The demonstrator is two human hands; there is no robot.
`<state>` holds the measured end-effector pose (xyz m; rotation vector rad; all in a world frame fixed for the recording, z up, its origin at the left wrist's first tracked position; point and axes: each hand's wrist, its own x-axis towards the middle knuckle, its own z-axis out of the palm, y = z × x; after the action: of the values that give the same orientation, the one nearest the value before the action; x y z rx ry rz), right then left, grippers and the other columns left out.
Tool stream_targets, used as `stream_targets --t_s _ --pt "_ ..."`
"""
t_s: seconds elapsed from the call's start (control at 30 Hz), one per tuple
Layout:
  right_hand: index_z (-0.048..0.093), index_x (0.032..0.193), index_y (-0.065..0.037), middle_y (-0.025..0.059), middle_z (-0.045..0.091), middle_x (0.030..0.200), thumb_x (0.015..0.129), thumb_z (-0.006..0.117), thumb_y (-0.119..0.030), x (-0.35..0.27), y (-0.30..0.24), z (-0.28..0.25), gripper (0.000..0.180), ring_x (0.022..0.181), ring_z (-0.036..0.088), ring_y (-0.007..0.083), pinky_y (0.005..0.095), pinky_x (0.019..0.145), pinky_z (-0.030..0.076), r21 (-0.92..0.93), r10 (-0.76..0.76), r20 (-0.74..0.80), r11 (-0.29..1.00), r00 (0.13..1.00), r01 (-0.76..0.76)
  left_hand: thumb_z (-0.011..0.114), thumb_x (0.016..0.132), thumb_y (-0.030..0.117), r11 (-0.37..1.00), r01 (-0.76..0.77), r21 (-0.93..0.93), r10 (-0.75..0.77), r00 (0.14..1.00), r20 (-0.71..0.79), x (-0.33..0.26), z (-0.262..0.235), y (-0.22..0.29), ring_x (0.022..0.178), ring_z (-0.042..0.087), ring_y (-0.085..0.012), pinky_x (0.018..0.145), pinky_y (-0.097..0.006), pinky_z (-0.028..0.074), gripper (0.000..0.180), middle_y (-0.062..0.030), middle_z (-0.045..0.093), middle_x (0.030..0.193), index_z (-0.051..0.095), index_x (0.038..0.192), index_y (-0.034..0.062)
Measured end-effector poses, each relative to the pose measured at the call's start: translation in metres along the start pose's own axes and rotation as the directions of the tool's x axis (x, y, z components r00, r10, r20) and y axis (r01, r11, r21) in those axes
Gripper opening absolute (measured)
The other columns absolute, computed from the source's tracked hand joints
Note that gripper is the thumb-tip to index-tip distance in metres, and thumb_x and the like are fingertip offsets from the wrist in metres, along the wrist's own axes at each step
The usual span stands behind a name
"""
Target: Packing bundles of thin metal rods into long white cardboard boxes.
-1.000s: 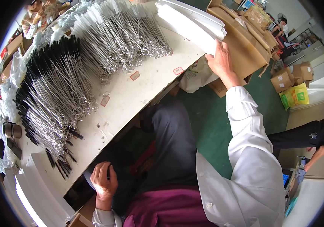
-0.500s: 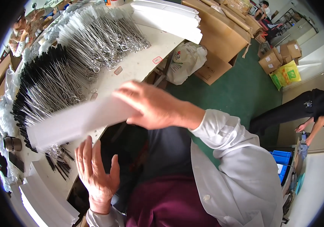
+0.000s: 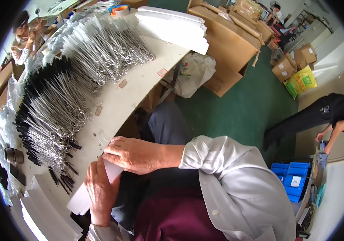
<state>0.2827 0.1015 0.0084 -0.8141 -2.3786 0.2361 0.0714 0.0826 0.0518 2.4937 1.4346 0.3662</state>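
Observation:
A long flat white sleeve (image 3: pixel 84 197) lies across the near edge of the white table (image 3: pixel 140 86), and both hands hold it. My left hand (image 3: pixel 99 192) grips its lower part from underneath. My right hand (image 3: pixel 134 154) presses over its upper end, fingers curled on it. Beside the hands lie rows of steel scissor-like forceps (image 3: pixel 65 116), some with black tips (image 3: pixel 39 80). A stack of more white sleeves (image 3: pixel 172 28) sits at the table's far right end.
Brown cartons (image 3: pixel 224 48) and a white plastic bag (image 3: pixel 194 72) stand on the green floor right of the table. A person in black (image 3: pixel 324 116) bends at the right by blue bins (image 3: pixel 290 180). Another person (image 3: pixel 23 36) sits far left.
My right hand took a white sleeve from the far stack and brought it down to the near table edge. My left hand rose from my lap and closed on it.

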Motion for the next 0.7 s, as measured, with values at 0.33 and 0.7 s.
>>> stream_targets --t_s 0.33,0.7 --pt "0.065 0.106 -0.001 0.0145 0.058 0.100 0.082 0.075 -0.013 -0.003 -0.011 0.008 0.029 0.095 0.060 0.0335 0.0452 0.087 0.050 -0.013 0.264 -0.220 0.962 0.939 -0.273 0.085 0.076 0.022 0.988 0.114 0.108 -0.103 0.989 -0.107 -0.031 0.020 -0.033 0.109 0.063 -0.0422 0.090 -0.051 0.053 0.077 -0.0198 0.062 0.120 0.052 0.142 -0.0016" --pt "0.064 0.125 0.004 0.0185 0.065 0.114 0.086 0.081 -0.012 -0.010 -0.025 0.035 0.046 0.098 0.066 0.0364 0.0426 0.086 0.056 0.148 0.482 -0.132 0.874 0.866 -0.463 0.084 0.076 0.015 0.990 0.113 0.078 -0.103 0.987 -0.124 -0.033 0.030 -0.031 0.111 0.063 -0.0383 0.095 -0.046 0.052 0.072 -0.0205 0.063 0.120 0.052 0.138 -0.0046"
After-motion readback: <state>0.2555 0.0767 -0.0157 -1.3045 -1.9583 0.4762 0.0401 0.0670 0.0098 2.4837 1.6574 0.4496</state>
